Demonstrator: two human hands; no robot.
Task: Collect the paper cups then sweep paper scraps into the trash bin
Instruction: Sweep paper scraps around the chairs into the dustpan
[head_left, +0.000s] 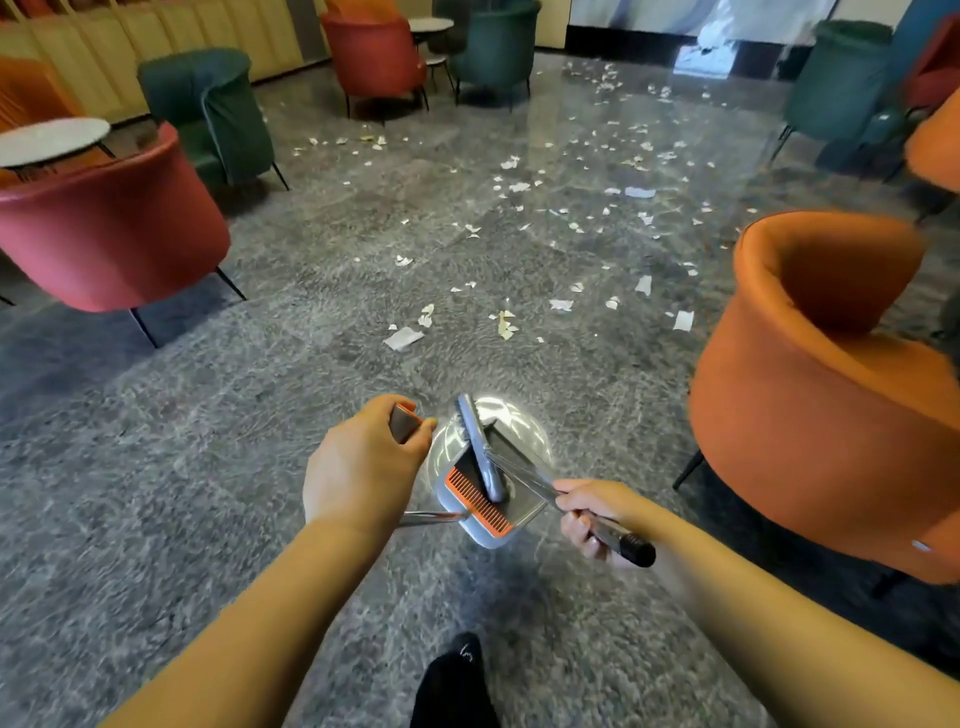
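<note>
My left hand (363, 462) grips dustpan (480, 499) handle, right hand (597, 514) grips broom (480, 447) pole; broom head lies across pan below both fists, could snag; scraps (402, 338) well ahead.

Dustpan and broom between our hands, scraps ahead

Our left hand (363, 462) is left of the dustpan (488, 499), our right hand (597, 514) right of it; the broom (480, 447) lies across the pan. Paper scraps (519, 234) are scattered beyond, between chairs (821, 395) either side.
</note>
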